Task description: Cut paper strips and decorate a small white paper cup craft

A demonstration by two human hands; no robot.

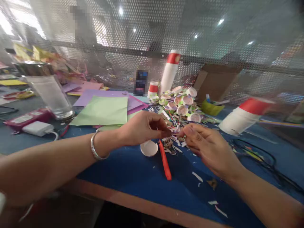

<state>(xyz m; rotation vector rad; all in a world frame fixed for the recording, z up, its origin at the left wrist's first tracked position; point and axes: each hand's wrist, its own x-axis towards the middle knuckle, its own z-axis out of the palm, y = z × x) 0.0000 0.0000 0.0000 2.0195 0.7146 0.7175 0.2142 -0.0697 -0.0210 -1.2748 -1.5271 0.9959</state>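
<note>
Mid-frame, the left hand (142,127) and right hand (209,147) curl their fingertips near each other — what they pinch, if anything, I cannot tell. Just below centre lie scraps (169,145), white disc (149,148) and red stick (165,161).

The left hand (142,127) and right hand (207,146) nearly meet, fingers (159,134) curled (both forearms (59,161) angled inward).

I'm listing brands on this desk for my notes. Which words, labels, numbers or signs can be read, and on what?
None can be read.
Pink item: pale label, too blurred to read.
Round white pieces: reddish print, too small and blurred.
Tall cup stack: a pale mark on its red band, too blurred to make out.
</note>
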